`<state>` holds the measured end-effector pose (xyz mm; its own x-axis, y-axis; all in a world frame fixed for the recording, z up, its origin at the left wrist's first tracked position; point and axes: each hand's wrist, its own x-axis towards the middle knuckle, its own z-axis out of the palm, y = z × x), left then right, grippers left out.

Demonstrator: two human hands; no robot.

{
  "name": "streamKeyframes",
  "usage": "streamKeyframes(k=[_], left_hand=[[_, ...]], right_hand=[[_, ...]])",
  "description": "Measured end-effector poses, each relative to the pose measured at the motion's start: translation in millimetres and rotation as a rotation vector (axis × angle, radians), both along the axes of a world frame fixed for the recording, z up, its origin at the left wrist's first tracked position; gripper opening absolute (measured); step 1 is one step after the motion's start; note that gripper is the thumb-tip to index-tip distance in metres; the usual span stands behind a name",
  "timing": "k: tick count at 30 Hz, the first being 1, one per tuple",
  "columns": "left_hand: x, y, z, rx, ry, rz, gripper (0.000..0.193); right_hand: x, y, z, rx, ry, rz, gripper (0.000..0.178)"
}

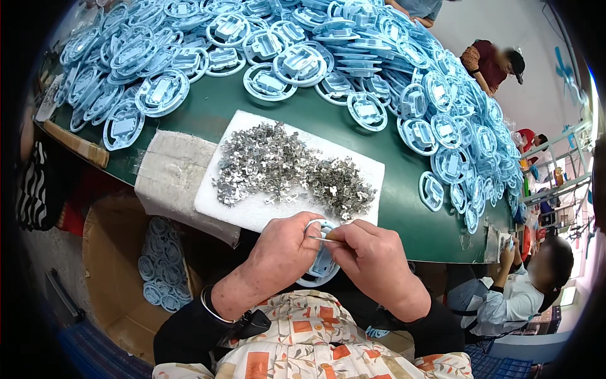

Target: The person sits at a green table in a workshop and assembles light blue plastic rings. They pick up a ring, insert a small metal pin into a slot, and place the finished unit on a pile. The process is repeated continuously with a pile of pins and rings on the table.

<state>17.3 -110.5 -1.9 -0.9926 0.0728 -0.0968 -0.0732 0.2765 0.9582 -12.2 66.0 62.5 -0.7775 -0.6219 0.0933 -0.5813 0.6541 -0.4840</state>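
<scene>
My left hand [278, 252] is closed on a light-blue round plastic part [320, 268], a ring with a moulded block inside, held in front of my body. Between the fingertips of my right hand [372, 259] is pinched a thin metal tool [324, 239], whose tip reaches over the part near my left thumb. My fingers hide much of the upper part and the tool's grip. Just beyond both hands, a white foam tray [252, 218] carries a heap of small silvery metal clips [271, 164].
Many similar blue parts [372, 50] are piled across the far side and right of the green table [410, 221]. A worn pale block [177, 170] lies left of the tray. Below left, an open cardboard box [107, 265] holds more parts. Another person [505, 297] sits at right.
</scene>
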Motion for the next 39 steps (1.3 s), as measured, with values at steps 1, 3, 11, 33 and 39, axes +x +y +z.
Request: streamKeyframes(k=[1, 3, 11, 33, 39], left_hand=[[0, 0, -1, 0.008, 0.001, 0.001, 0.029], [0, -1, 0, 0.022, -0.011, 0.004, 0.03], [-2, 0, -4, 0.042, -0.036, 0.008, 0.031], [-4, -1, 3, 0.005, -0.062, -0.009, 0.029], [-4, -1, 2, -0.018, -0.048, -0.016, 0.028]], right_hand=[[1, 2, -1, -0.06, -0.029, -0.011, 0.013], [2, 7, 0, -0.125, -0.052, -0.022, 0.018], [9, 19, -15, -0.149, -0.044, 0.12, 0.032], [-1, 12, -12, -0.209, -0.221, -0.088, 0.01], [-3, 12, -16, -0.195, -0.182, -0.035, 0.011]])
